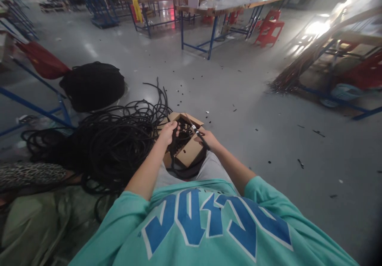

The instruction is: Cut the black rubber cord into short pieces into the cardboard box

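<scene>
My left hand [168, 133] is closed over the left part of an open cardboard box [191, 151], its fingers around a black cable [172, 151] that hangs down below the fist. On the right side of the box, my right hand [209, 139] grips a black cable end [204, 141]. White bands circle that end near its tip, and thin brownish strands stick out beyond them. Small dark pieces [182, 139] lie inside the box, partly hidden by my left hand. A large tangle of black cable [119, 134] spreads on the floor to the left of the box.
A black bundle [92, 86] sits behind the tangle, beside a blue metal frame [36, 102]. Small scraps dot the grey floor [238, 98]. Blue-legged tables [210, 39] and a red stool [270, 29] stand ahead. A patterned sleeve or trouser leg [32, 173] shows at left.
</scene>
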Demonstrator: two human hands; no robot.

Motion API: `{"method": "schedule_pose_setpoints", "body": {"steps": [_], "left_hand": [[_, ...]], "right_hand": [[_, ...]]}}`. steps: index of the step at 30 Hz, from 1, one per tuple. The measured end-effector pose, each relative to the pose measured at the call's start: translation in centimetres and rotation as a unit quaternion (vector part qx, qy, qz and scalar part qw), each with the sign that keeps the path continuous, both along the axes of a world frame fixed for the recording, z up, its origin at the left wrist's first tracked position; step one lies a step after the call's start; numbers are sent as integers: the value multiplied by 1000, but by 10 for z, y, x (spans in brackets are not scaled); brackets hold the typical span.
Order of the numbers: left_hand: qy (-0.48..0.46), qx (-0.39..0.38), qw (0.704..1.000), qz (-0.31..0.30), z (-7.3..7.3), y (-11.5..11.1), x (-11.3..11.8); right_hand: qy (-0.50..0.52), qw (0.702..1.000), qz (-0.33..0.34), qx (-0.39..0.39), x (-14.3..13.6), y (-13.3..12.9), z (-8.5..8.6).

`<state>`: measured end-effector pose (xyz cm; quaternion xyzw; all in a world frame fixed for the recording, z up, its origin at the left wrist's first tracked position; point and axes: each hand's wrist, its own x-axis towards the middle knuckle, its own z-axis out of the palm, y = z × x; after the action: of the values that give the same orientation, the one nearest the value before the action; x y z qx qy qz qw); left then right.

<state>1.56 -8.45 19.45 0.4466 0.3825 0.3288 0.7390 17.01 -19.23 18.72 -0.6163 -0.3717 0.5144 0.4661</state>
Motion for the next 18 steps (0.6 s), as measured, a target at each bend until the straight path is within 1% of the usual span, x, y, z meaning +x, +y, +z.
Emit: {"method": "schedule_pose_setpoints", "body": {"steps": [2, 4, 6, 9, 11, 14, 16, 18], "left_hand": [[9, 14, 999, 37, -5, 14, -4], [23, 26, 998, 61, -6, 19, -11], [41, 46, 995, 78, -5, 16, -18], [53, 78, 991, 90, -4, 4, -29], [51, 81, 991, 89, -7, -3, -36], [35, 57, 995, 77, -13, -13, -43], [19, 31, 998, 52, -14, -21, -45], [6, 11, 1000, 11, -13, -33, -44]], "right_hand": [[13, 1000, -26, -9, 6, 4, -7], [24, 999, -37, -25, 10, -1, -14], [28, 998, -43, -39, 12, -12, -23], [51, 995, -58, -57, 12, -36, -37], [71, 992, -73, -80, 12, -53, -44], [88, 985, -93, -117, 12, -74, -49], [93, 983, -100, -125, 12, -84, -48], [89, 985, -92, -112, 12, -91, -45]]}}
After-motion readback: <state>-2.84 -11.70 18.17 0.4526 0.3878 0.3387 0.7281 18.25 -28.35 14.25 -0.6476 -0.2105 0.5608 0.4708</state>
